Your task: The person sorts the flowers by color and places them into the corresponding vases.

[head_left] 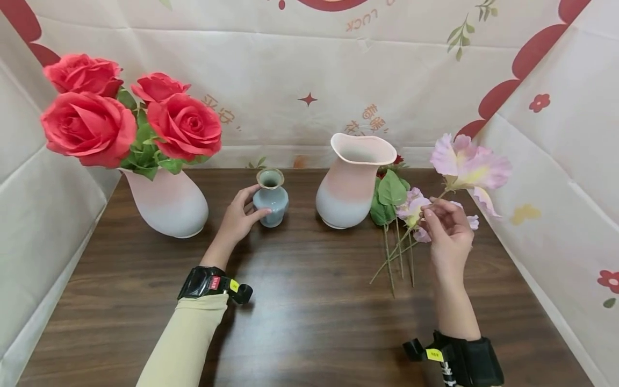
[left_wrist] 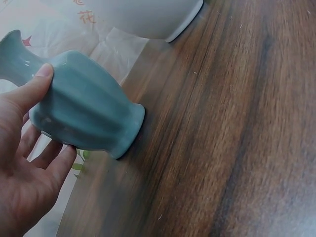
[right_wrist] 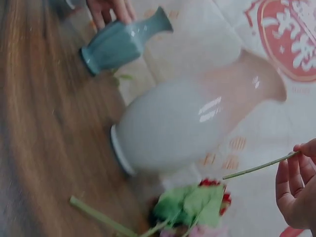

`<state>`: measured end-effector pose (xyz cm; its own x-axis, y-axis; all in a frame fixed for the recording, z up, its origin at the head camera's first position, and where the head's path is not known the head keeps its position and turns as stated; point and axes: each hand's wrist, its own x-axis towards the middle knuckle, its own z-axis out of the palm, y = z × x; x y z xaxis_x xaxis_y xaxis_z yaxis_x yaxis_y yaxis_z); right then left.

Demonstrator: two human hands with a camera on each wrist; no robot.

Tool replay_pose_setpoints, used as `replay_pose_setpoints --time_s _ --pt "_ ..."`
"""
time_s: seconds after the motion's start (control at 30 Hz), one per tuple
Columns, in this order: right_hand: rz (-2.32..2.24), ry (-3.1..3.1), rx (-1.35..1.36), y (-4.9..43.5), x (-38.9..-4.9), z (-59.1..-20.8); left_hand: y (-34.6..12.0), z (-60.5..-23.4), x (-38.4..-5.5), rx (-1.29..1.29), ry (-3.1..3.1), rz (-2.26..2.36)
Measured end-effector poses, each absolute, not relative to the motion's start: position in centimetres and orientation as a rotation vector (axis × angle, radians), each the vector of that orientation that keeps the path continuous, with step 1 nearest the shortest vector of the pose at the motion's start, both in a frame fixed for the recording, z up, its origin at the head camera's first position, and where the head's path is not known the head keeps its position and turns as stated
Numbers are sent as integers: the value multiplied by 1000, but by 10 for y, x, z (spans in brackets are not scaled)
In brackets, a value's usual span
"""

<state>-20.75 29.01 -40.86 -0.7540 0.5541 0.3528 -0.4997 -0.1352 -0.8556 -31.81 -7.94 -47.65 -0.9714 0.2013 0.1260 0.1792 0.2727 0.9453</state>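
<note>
My left hand (head_left: 237,216) holds a small blue-green vase (head_left: 272,202) with a narrow neck, thumb on one side and fingers on the other. The left wrist view shows that vase (left_wrist: 84,101) upright, its foot at the wooden tabletop. My right hand (head_left: 450,236) pinches the thin green stem (right_wrist: 261,167) of a pale purple flower (head_left: 474,164) with a yellow centre, its bloom above the fingers. Between the hands stands a larger pink-and-white vase (head_left: 344,188) with a wavy rim; no flowers show in its mouth.
At the left, a matching pink-and-white vase (head_left: 166,207) bears several large red roses (head_left: 186,123). Beside the middle vase lie more purple flowers (head_left: 413,207), green leaves (head_left: 391,189) and loose stems on the table (head_left: 309,322). Printed cloth (head_left: 242,75) walls the back and sides.
</note>
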Motion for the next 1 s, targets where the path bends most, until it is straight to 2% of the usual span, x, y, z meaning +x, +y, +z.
replay_pose_setpoints --time_s 0.3,1.0 --pt "1929 -1395 240 258 -206 -384 -77 -479 -320 401 2476 1875" --pt "1887 -1625 567 183 -231 -376 -82 -479 -321 406 2513 1867"
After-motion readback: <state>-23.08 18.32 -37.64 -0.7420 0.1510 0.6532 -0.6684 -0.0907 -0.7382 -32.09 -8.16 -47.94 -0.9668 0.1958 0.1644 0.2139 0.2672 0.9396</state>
